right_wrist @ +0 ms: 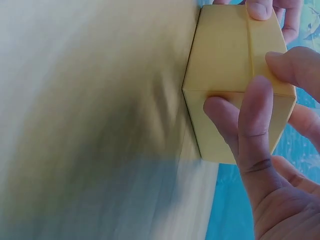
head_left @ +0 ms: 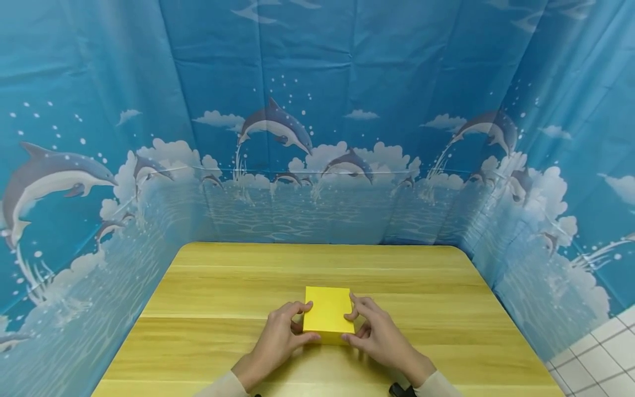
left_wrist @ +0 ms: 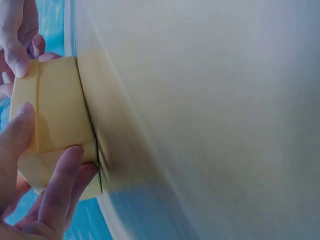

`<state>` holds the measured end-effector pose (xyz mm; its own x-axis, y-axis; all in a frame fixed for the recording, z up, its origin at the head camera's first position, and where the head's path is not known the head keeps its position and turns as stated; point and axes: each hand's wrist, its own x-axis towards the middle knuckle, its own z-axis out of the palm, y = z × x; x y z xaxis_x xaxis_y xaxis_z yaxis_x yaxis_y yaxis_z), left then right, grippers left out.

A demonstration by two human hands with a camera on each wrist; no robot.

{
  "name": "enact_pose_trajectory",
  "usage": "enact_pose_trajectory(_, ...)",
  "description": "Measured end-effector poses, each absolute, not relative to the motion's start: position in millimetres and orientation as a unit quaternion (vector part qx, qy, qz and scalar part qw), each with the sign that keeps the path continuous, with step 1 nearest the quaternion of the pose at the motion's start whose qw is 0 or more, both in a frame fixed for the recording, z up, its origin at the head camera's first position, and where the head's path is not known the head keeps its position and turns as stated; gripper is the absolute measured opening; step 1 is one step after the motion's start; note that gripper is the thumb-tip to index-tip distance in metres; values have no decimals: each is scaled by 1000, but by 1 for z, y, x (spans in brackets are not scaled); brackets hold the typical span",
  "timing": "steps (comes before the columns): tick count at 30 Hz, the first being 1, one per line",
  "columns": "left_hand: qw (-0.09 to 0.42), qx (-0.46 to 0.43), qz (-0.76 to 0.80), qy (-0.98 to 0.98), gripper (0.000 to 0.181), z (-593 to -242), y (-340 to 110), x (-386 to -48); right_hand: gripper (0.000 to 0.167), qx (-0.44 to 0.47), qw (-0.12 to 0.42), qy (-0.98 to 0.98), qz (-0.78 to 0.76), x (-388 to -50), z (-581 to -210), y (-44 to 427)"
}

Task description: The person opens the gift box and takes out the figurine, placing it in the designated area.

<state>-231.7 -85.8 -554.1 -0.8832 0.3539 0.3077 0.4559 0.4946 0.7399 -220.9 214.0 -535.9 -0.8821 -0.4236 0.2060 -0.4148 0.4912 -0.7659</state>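
A yellow lidded box sits on the wooden table between both hands. A seam in the left wrist view separates its shallow lid from the deeper base. My left hand grips the box's left side, thumb on the lid's near face and fingers along the side. From the right, my right hand holds it likewise; in the right wrist view its thumb touches the lid, and two fingers lie against the side. The lid appears seated on the base. What is inside is hidden.
The light wood table has rounded far corners. Blue dolphin-print curtains surround it on the back and sides. A small black object shows beside the right wrist at the lower edge. White floor tiles appear at lower right.
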Motion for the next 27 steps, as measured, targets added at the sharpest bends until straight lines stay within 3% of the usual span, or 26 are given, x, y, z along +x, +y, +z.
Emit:
enact_pose_trajectory(3, 54, -243, -436, -865, 62, -555, -85, -223, 27, -245, 10, 861, -445, -213, -541, 217)
enact_pose_trajectory(11, 13, -252, -455, -854, 66, -553, -84, -203, 28, -255, 13, 846, -469, -194, -549, 227)
enact_pose_trajectory(18, -32, -261, -477, -839, 56, -548, -89, -197, 29, -262, 25, 841, -472, -184, -543, 231)
enact_pose_trajectory(27, -68, -264, -457, -846, 58, -542, -92, -194, 45, -291, 29, 847, -444, -181, -537, 238)
